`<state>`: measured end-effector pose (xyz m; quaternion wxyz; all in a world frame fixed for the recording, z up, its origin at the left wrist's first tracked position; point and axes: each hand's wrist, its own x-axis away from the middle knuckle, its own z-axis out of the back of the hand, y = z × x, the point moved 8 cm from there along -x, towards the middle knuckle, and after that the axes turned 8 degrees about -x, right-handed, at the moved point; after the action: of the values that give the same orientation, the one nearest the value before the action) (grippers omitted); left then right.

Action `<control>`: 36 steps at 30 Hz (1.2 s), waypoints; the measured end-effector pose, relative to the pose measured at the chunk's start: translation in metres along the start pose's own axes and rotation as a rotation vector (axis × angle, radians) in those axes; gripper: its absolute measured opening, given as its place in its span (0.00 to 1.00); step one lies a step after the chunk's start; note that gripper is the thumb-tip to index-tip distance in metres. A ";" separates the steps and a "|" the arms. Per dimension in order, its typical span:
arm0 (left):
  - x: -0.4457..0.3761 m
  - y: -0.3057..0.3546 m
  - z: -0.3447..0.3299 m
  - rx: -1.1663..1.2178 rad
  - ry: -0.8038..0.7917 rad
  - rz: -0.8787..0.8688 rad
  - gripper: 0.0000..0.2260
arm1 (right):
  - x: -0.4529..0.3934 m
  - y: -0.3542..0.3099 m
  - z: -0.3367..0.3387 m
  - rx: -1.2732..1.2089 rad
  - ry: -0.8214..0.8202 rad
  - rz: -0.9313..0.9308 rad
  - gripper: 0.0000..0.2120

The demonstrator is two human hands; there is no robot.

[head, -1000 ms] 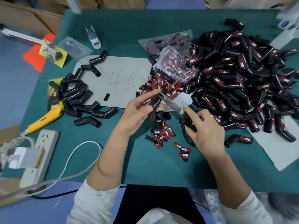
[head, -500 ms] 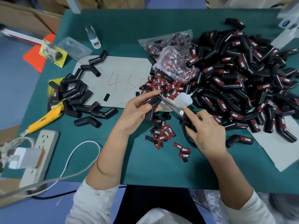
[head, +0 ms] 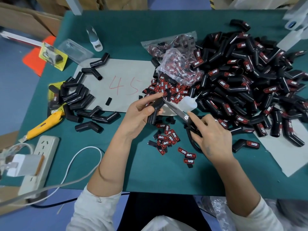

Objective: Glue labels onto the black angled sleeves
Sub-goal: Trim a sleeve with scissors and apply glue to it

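The left hand [head: 138, 117] holds one black bent sleeve [head: 154, 110] above the green table [head: 150, 172]. Its fingers and thumb are curled around the sleeve. The right hand [head: 211, 139] holds a pair of scissors [head: 176, 110] by the black handles, with its pointing finger laid straight along the top. The shiny blades point up and to the left, and their tip touches the top end of the sleeve in the left hand. Just behind the blades lies a small white glue bottle [head: 189, 103]. Little red and black labels [head: 168, 139] lie on the table between the two hands, and more labels are heaped [head: 166, 90] just past the left hand's fingertips. On the right sits a big pile of sleeves with labels on them [head: 246, 84]. One labeled sleeve [head: 246, 145] lies alone, near the right hand. On the left is a smaller bunch of plain black sleeves [head: 78, 95], next to a gray sheet [head: 125, 77] with "45" written in red. A yellow knife [head: 45, 125] and a white power strip [head: 40, 162] lie at the left edge of the table.
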<state>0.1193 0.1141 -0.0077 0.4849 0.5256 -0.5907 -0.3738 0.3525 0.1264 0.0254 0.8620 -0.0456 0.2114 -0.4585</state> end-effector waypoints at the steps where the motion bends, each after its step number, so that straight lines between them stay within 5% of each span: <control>1: 0.000 0.000 0.000 0.004 0.003 -0.002 0.44 | 0.000 0.000 0.000 0.004 0.001 -0.001 0.27; 10: -0.002 0.001 -0.001 0.041 0.008 -0.012 0.44 | 0.002 0.000 -0.003 0.082 0.015 0.000 0.24; 22: -0.003 -0.005 -0.003 0.341 -0.064 -0.002 0.30 | 0.001 -0.003 0.004 -0.053 0.031 -0.081 0.30; 36: -0.003 -0.010 -0.017 0.599 -0.112 0.036 0.32 | -0.001 -0.005 0.006 0.005 0.091 -0.050 0.30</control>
<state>0.1379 0.1165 -0.0133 0.2813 0.6133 -0.7097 -0.2028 0.3507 0.1237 0.0322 0.8399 -0.0275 0.2482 -0.4820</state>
